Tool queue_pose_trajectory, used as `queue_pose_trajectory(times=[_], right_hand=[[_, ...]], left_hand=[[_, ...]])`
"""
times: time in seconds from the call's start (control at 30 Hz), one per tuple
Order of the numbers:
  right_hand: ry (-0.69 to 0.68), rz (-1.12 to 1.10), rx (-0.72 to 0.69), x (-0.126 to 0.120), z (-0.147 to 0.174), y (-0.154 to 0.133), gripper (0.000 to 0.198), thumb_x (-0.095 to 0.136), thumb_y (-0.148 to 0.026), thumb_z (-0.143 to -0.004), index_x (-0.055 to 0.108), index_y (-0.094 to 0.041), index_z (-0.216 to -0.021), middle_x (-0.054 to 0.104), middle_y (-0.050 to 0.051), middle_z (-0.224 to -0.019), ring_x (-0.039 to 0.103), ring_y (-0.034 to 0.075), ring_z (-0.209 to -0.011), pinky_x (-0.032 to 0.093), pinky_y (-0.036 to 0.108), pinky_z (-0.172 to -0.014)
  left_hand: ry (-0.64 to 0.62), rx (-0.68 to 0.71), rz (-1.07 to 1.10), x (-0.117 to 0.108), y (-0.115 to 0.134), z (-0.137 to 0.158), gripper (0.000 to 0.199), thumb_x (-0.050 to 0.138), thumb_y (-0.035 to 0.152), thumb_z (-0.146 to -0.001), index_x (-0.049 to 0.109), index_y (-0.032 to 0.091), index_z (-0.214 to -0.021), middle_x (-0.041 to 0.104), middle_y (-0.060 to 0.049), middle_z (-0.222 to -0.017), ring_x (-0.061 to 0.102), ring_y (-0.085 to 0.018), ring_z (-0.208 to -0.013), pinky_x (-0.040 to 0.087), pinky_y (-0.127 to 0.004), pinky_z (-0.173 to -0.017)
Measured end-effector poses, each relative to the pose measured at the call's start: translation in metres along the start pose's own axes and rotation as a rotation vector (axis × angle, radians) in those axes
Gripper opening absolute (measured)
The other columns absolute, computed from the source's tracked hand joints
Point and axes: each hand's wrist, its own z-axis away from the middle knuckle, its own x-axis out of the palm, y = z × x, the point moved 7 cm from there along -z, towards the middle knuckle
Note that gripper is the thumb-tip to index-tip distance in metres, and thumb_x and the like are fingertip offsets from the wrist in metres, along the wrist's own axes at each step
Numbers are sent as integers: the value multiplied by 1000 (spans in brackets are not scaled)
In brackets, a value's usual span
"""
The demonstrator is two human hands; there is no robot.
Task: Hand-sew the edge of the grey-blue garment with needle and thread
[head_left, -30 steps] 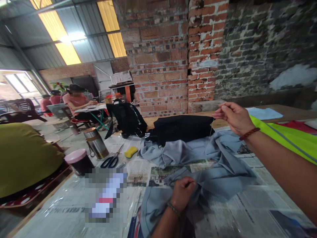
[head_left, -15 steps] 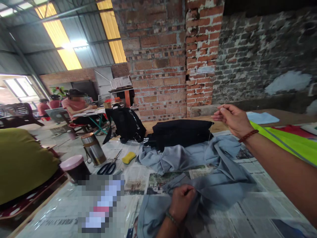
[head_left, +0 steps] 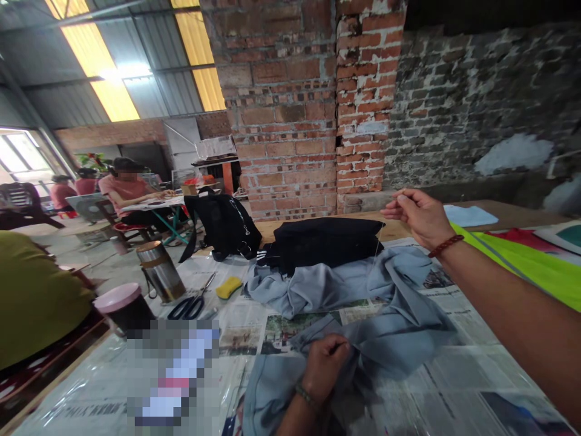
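Observation:
A crumpled grey cloth garment [head_left: 399, 339] lies spread over the table. My left hand [head_left: 324, 363] is closed on a fold of it near the front, thumb and fingers pressed together. Raised above the cloth's far side, my right hand [head_left: 420, 218] pinches thumb and forefinger together. From those fingertips a thin pale thread [head_left: 376, 260] runs taut down toward the cloth by my left hand; its lower stretch is hard to see. Whether a needle sits in the right fingertips I cannot make out.
Newspaper under clear plastic [head_left: 436, 393] covers the table. At left are black scissors [head_left: 190, 303], a yellow sponge [head_left: 228, 287], a steel flask [head_left: 161, 272] and a pink-lidded jar [head_left: 124, 306]. Behind lie folded black clothing [head_left: 327, 239], a black backpack [head_left: 222, 227] and a neon-yellow vest [head_left: 521, 260].
The view has turned slightly to the right, so most things sit a little further left. Both hands keep nearly the same pose, the thread still stretched between them.

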Motion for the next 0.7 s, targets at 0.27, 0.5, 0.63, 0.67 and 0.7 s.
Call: queue_pose_trajectory(times=[0.27, 0.5, 0.63, 0.67, 0.7], right_hand=[[3, 11, -1, 2, -1, -4, 5, 50, -17, -79, 54, -17, -79, 60, -1, -61, 63, 12, -55, 53, 26, -59], [-15, -19, 6, 3, 5, -4, 5, 53, -20, -78, 53, -16, -80, 60, -1, -62, 63, 13, -58, 53, 26, -61], [-127, -41, 15, 12, 40, -4, 17, 58, -29, -75, 55, -16, -85, 62, 1, -69, 64, 15, -66, 53, 30, -68], [-164, -45, 26, 13, 54, -2, 19, 59, -31, -75, 55, -16, -87, 62, 1, -72, 64, 15, -68, 53, 31, -70], [-201, -44, 53, 14, 69, 1, 21, 59, -33, -76, 55, -17, -89, 62, 2, -75, 64, 16, -70, 52, 31, -71]], left_hand=[[-2, 10, -1, 0, 4, 2, 19, 52, 26, -70, 65, 12, -68, 59, -2, -62, 49, -12, -60, 38, -22, -59], [1, 8, -6, 0, 2, 0, 17, 53, 25, -69, 64, 12, -66, 58, -1, -62, 48, -12, -61, 37, -21, -58], [-3, 23, 14, 0, 3, 1, 17, 53, 25, -69, 64, 12, -66, 55, 0, -59, 45, -10, -57, 35, -20, -55], [-4, 24, 23, 0, 3, 1, 17, 53, 25, -69, 64, 12, -66, 55, 0, -58, 44, -10, -57, 35, -20, -55], [-2, 26, 31, 0, 3, 1, 16, 54, 24, -69, 64, 12, -66, 55, 0, -58, 44, -10, -56, 35, -20, -54]])
